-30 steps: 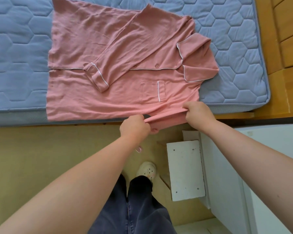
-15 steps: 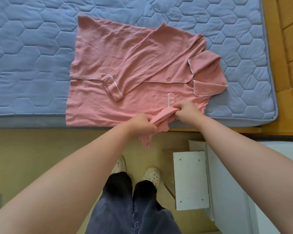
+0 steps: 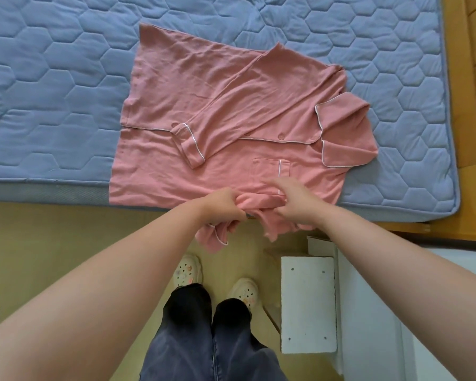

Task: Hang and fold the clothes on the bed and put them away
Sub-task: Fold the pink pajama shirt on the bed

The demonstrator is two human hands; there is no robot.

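Overhead, a blue quilted bed is stretching across the top of the view, and a pink pyjama shirt is lying flat on it, buttoned front up, with its hem pointing left and its near side reaching the front edge of the mattress. One folded sleeve is lying diagonally across the chest, its white-piped cuff resting on the button line. At the bed's edge a person is standing and working the near sleeve: the left hand is curling its fingers round the bunched fabric, the grip clamped on it, while the loose sleeve end is dangling below the hand over the floor. Just beside it, the right hand is pinching the same sleeve close to the shoulder, its grip likewise clamped on the cloth, and is covering the lower edge of the chest pocket. Beneath the hands, pale shoes and dark trousers are showing. Further right, the piped collar is lying open on the quilt, a white panel is standing on the floor, and a wooden frame is bordering the mattress.
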